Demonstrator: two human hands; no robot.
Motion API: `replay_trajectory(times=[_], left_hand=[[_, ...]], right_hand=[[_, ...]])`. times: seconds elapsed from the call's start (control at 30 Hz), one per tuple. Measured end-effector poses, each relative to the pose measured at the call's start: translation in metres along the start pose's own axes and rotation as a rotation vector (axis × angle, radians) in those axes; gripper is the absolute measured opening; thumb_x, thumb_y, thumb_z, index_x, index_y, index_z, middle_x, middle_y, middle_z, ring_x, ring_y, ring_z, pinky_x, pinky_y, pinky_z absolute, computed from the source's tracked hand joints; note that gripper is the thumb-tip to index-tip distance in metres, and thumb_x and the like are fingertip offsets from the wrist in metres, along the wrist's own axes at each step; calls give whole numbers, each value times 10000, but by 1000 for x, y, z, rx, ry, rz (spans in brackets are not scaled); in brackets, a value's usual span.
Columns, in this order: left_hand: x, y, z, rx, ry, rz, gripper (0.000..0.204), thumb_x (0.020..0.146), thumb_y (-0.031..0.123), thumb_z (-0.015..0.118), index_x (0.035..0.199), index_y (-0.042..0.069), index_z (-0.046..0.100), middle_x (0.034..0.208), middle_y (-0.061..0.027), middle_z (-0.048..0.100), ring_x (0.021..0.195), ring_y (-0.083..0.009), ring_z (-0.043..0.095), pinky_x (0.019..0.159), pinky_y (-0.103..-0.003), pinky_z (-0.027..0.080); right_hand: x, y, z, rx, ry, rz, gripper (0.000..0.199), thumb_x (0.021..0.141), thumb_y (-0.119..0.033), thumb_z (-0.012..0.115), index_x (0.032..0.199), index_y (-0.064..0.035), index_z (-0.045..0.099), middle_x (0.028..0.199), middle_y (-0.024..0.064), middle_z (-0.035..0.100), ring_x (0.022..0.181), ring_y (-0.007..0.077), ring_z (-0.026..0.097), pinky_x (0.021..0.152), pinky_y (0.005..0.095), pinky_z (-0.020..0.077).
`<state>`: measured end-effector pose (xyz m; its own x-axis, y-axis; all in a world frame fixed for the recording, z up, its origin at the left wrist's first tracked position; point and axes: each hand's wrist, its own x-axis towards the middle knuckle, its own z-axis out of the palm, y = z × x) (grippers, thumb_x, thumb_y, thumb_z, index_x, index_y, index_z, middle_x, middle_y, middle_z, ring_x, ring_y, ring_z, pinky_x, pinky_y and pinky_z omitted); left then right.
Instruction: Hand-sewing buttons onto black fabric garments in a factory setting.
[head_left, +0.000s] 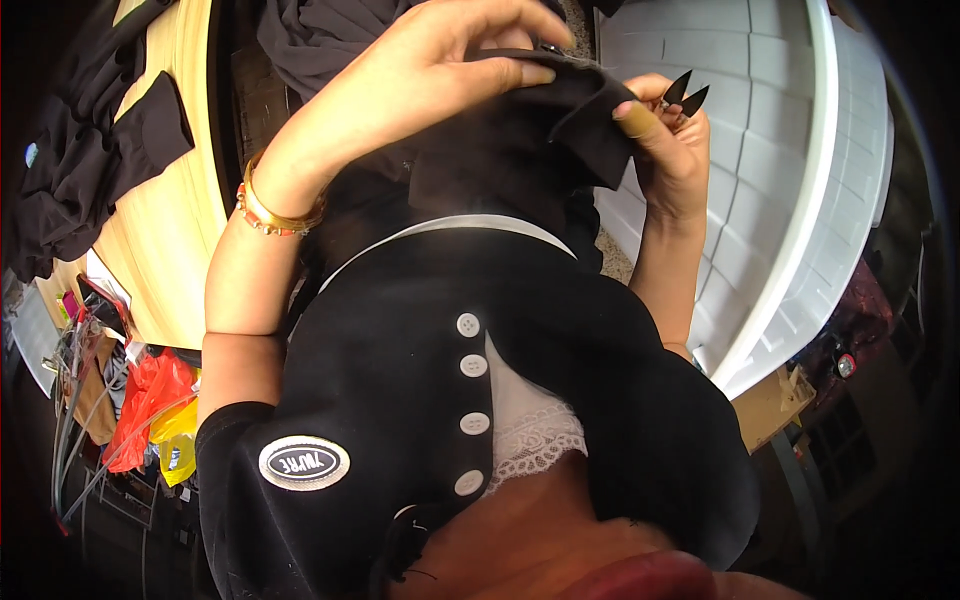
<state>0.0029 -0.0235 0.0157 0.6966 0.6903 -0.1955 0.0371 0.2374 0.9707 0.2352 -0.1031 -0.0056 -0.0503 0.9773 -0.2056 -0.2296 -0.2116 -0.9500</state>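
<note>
From the head view, the left hand (430, 75) sits at the top centre of the frame, its fingers curled over and pinching a fold of black fabric (540, 120) held up just below them. The right hand (670, 150), upper right of centre, grips the cloth's corner with the thumb while its closed fingers hold small black thread snips (686, 93), blades pointing up. A gold bangle (275, 210) circles the left wrist. More dark garments (90, 150) lie on the wooden table (175, 240) at upper left; a white plastic tub (800, 180) fills the right.
</note>
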Motion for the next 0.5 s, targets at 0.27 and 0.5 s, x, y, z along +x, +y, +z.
replay_trajectory(times=[0.27, 0.5], left_hand=[[1, -32, -6, -128, 167, -39, 243, 966, 118, 581, 1149, -29, 644, 1052, -26, 682, 989, -60, 606, 917, -197, 451], [1, -31, -5, -113, 125, -28, 242, 985, 154, 555, 1121, -29, 638, 1012, 0, 666, 977, -50, 591, 902, -182, 441]], right_hand=[[12, -4, 9, -339, 216, -176, 282, 909, -182, 685, 1118, -2, 625, 942, 4, 614, 777, 38, 521, 690, 177, 413], [16, 0, 21, -935, 131, -770, 372, 733, -138, 805, 1089, -75, 719, 799, 26, 597, 624, 140, 506, 543, 251, 438]])
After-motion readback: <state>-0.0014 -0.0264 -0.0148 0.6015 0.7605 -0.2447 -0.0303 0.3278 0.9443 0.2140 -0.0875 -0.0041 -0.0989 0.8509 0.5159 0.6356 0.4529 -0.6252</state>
